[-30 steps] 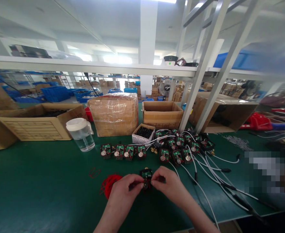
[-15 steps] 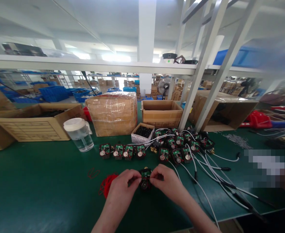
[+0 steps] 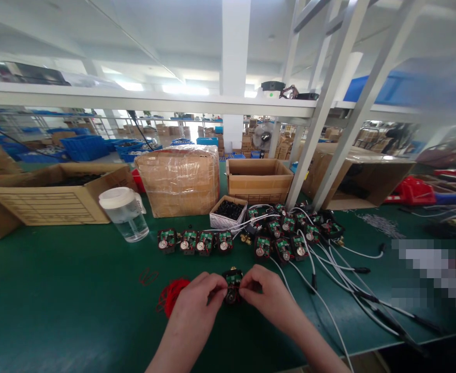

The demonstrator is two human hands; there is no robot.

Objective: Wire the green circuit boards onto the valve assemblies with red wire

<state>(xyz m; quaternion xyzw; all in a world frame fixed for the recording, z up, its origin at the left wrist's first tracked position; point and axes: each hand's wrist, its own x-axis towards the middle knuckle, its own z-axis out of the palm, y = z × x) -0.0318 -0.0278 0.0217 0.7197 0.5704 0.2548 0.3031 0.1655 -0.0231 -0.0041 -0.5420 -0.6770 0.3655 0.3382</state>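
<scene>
A small black-cased unit with a green circuit board (image 3: pixel 234 278) and a round metal disc lies on the table before me, between my two hands. My left hand (image 3: pixel 201 299) is closed in a pinch at its left side. From the right, my right hand (image 3: pixel 265 291) pinches at the opposite edge. A thin red wire (image 3: pixel 233 287) runs across the board between the fingertips; its ends are hidden in the fingers. Beside my left wrist lies a bundle of red wires (image 3: pixel 176 291), partly covered by the hand. Some loose red wires (image 3: pixel 148 276) rest farther left.
Several similar units (image 3: pixel 205 242) stand in a row behind my hands. More units with white cables (image 3: pixel 284 249) crowd the right. A lidded water jug (image 3: pixel 123 215), a small box of black parts (image 3: pixel 228 211) and a wrapped carton (image 3: pixel 179 181) stand behind. A shelf post (image 3: pixel 309 150) rises at right.
Both hands stay at the unit with only slight finger movement; the red wire between the fingertips shows more clearly now. At the far right, the blurred co-worker's area has shifted.
</scene>
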